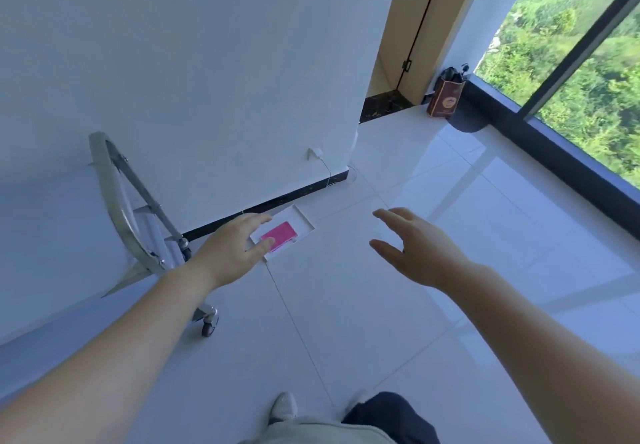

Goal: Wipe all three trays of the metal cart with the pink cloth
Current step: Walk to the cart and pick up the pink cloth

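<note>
- Glossy white tile floor [346, 305], white wall, window at upper right.
- Metal cart [138, 221] at left.
- Pink cloth [280, 234], folded, lies mid-frame in a white tray [304, 223], long axis running lower-left to upper-right.
- Left hand [235, 253] and right hand [415, 253] both relaxed, grasping nothing.

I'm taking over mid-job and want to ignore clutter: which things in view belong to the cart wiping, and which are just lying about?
Belongs to the job:
- pink cloth, folded in a white tray on the floor
- metal cart, at left
- left hand, open, reaching toward the cloth
- right hand, open, holding nothing

Just lying about:
- brown paper bag by the window
- white wall plug with its cable
</note>
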Demonstrator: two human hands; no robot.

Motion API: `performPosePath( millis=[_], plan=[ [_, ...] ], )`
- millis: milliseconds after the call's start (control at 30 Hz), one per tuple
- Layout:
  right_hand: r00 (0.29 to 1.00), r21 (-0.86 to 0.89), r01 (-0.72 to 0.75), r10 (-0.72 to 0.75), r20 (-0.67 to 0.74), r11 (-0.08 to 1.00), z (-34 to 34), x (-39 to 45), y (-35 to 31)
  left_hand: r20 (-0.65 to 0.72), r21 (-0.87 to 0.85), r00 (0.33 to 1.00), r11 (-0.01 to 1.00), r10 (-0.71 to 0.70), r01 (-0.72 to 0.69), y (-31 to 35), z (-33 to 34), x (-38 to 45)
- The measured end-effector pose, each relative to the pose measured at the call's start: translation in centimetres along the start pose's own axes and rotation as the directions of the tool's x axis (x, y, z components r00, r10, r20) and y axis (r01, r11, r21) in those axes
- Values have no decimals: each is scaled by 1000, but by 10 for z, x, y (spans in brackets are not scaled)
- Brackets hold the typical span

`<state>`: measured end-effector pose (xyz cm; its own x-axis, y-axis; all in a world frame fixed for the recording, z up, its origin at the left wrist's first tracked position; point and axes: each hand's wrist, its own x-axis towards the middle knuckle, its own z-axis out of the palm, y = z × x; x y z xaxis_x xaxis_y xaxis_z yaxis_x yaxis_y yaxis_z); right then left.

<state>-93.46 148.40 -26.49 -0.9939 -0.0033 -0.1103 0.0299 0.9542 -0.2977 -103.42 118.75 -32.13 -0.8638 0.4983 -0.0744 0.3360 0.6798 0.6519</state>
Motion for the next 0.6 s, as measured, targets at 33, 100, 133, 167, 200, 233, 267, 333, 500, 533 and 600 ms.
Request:
performPosePath(
  millis=[33, 100, 133, 167, 200, 233, 267, 333, 500, 533, 600],
  plan=[
    [1000, 4, 15, -15, 3, 1000, -2, 16, 9, -1, 3, 1000, 1000, -11, 11, 0, 3, 12],
    [998, 14, 60, -60, 10, 998, -5, 52, 30, -11, 11, 999, 999, -35, 35, 2, 10, 39],
    [996, 13, 89, -89, 16, 996, -6, 71, 41, -28, 12, 998, 999, -49, 50, 3, 13, 54],
    [993, 12, 115, -116, 25, 993, -7, 91, 51, -48, 9, 997, 998, -69, 69, 5, 18, 69],
    [990, 13, 139, -140, 36, 990, -8, 110, 62, -64, 5, 994, 996, -93, 94, 8, 22, 83],
    [985, 15, 163, -164, 49, 986, -10, 130, 74, -75, -2, 990, 992, -122, 122, 11, 27, 97],
    [980, 19, 188, -189, 65, 982, -11, 150, 85, -81, -9, 985, 988, -153, 153, 15, 32, 112],
    [966, 23, 237, -238, 102, 971, -15, 187, 108, -90, -17, 975, 979, -202, 201, 24, 42, 140],
    [912, 30, 349, -347, 219, 937, -28, 269, 145, -141, -35, 942, 952, -305, 303, 40, 52, 190],
    [897, 28, 377, -373, 239, 926, -29, 284, 146, -158, -44, 928, 941, -338, 335, 40, 53, 194],
    [864, 36, 429, -421, 275, 903, -28, 314, 142, -183, -69, 898, 917, -399, 393, 38, 55, 199]
  ],
)
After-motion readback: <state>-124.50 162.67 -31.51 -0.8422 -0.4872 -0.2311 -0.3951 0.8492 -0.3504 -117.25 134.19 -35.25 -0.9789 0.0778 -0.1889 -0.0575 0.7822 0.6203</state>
